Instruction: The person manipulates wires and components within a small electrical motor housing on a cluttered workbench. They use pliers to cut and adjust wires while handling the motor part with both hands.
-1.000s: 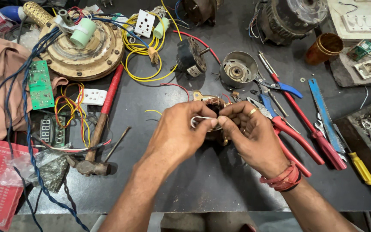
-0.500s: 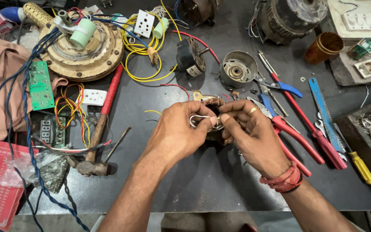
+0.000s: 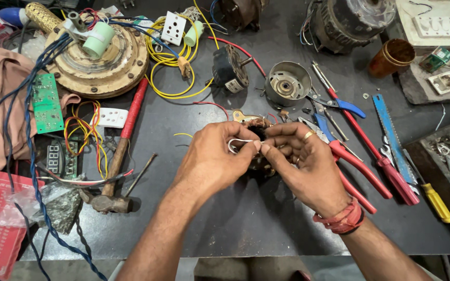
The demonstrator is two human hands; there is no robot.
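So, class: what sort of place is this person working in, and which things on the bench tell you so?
Probably an electrical repair workshop. The dark bench holds opened motors, a green circuit board and red-handled pliers, while the left hand and right hand pinch a white wire.

Both hands meet over the middle of the dark workbench (image 3: 266, 218). The left hand (image 3: 212, 161) and the right hand (image 3: 308, 166) pinch a thin white wire (image 3: 238, 141) between their fingertips, looped just above a small coil-wound motor part (image 3: 256, 127) that is mostly hidden behind them. Red-handled pliers (image 3: 358, 166) lie just beside the right hand. Off to the left a hammer (image 3: 118, 156) rests near a green circuit board (image 3: 45, 104) and a round brass-coloured fan motor (image 3: 100, 62).
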